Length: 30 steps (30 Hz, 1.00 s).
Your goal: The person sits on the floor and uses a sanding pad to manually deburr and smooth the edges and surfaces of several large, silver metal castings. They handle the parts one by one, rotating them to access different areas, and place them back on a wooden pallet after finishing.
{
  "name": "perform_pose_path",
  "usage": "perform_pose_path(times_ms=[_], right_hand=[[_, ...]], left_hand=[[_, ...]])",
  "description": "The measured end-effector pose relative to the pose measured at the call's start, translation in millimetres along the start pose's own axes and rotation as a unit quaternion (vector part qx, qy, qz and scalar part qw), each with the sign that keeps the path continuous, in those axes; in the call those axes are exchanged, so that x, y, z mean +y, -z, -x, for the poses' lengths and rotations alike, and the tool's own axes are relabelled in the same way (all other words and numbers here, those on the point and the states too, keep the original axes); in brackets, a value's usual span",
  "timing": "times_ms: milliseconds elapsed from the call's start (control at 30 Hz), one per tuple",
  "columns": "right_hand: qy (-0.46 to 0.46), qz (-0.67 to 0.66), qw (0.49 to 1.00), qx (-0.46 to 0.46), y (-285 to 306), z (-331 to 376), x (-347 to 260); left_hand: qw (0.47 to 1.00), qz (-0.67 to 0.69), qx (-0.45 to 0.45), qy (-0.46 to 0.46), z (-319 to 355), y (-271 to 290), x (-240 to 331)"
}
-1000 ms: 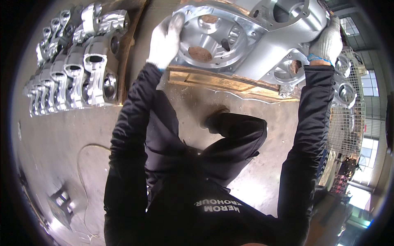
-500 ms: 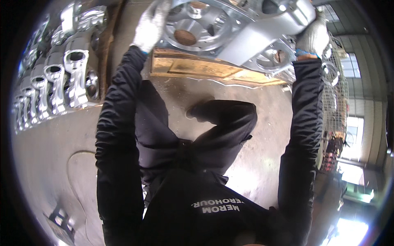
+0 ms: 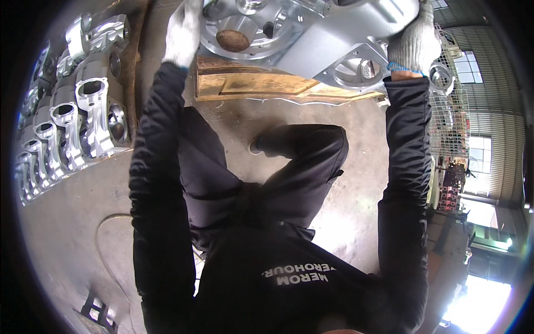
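Note:
A large silver cast metal housing (image 3: pixel 328 47) with round bores spans the top of the view, its far part cut off by the frame. My left hand (image 3: pixel 183 36), in a white knit glove, grips its left edge; the fingertips pass out of sight at the top. At the housing's right end my right hand (image 3: pixel 415 47), gloved the same with a blue cuff edge, is closed round the rim, its fingers partly hidden behind the metal. Below the housing is a wooden pallet (image 3: pixel 250 84), with more silver metal under my right hand.
Several similar silver castings (image 3: pixel 92 111) stand in rows at the left, beside a wooden board edge (image 3: pixel 135 55). A thin hose (image 3: pixel 99 236) curves over the concrete floor (image 3: pixel 61 234). A wire mesh cage (image 3: pixel 451 122) stands at the right. My legs are bent below the pallet.
The housing and both my hands sit slightly farther left and higher in view. The castings at the left and the floor have shifted too, as the view has turned a little. Both hands keep hold.

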State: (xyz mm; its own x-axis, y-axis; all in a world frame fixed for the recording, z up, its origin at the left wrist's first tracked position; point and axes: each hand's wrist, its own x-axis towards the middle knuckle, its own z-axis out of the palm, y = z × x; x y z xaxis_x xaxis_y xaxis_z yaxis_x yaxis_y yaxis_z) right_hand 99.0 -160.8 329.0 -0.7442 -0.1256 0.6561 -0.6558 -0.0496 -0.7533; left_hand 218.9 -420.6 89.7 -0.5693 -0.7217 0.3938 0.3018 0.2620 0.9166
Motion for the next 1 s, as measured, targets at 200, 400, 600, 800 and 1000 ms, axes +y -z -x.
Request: perform_pose_path(times_ms=[200,400,600,800,1000], right_hand=[[-0.047,-0.14,0.985,-0.093,19.9,-9.5,25.6],[-0.081,-0.095,0.992,-0.019,38.2,-46.6,93.0],[-0.009,-0.015,0.998,-0.066,45.1,-53.5,90.2],[-0.046,-0.124,0.99,-0.05,46.6,-66.3,91.1],[0.191,0.137,0.969,-0.073,34.0,-29.4,91.5]], left_hand=[[0.983,0.083,0.128,-0.104,63.8,-22.7,-3.6],[0.929,-0.12,0.254,-0.241,86.6,-20.8,32.0],[0.956,-0.225,0.055,-0.179,134.3,-70.3,55.4],[0.994,-0.098,0.023,-0.036,77.9,-96.3,50.6],[1.0,0.017,0.013,0.011,53.1,-107.3,25.1]])
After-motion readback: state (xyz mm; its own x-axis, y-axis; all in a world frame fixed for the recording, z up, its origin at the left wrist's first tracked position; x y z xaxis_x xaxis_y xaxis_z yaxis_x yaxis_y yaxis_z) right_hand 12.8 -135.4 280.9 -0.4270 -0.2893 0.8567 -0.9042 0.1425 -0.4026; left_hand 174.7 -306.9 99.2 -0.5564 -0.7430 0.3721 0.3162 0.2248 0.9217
